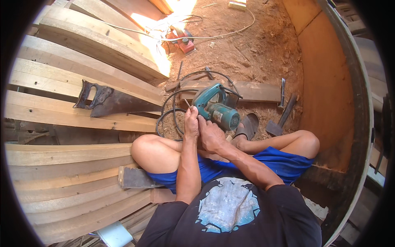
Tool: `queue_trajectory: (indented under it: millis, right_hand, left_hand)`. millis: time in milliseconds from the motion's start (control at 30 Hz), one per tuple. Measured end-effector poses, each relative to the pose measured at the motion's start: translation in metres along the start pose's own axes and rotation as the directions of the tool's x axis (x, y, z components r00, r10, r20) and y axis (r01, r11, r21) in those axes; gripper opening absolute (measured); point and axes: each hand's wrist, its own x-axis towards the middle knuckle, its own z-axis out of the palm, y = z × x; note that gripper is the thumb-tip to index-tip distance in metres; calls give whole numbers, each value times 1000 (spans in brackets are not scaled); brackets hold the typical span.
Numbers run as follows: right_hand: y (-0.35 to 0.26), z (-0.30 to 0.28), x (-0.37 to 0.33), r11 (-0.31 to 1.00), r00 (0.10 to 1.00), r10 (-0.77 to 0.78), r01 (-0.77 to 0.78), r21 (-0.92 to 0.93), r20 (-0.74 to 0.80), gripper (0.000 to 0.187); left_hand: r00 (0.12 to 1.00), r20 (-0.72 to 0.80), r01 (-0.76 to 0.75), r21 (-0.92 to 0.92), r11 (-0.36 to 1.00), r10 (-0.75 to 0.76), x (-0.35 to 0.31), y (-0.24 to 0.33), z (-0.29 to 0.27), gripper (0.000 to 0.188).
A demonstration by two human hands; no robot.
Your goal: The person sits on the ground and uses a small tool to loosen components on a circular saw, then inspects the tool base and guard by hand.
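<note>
In front of my crossed legs sits a teal corded power tool [223, 116] with a loop handle and a round vented motor housing. My left hand [191, 122] is closed at its near left side, with a thin metal rod [187, 103] sticking up past the thumb and fingers. Beside it, my right hand [212, 136] is closed, its fingers bent against the near side of the tool. Whatever lies in the right fingers is hidden. The tool's underside cannot be seen. Its dark cord [163, 113] loops on the left.
Long planks [82, 119] fill the left, a handsaw [111, 99] lying across them. A red power tool [181, 41] rests on the shavings-covered floor farther off. To the right are a chisel [282, 94], a hammer [281, 118] and a wooden wall [329, 82]. A timber [259, 91] lies beyond the tool.
</note>
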Motion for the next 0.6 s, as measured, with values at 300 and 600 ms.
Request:
queue_trajectory:
  millis: [300,600]
  right_hand:
    - [-5,-66,-14,979,982,150,-163,122,111,50]
    - [27,-109,-49,995,987,83,-74,65,-140,38]
  left_hand:
    - [999,37,10,-20,1000,-9,14,-23,-16,34]
    - [997,76,-2,-159,987,15,-11,9,34,56]
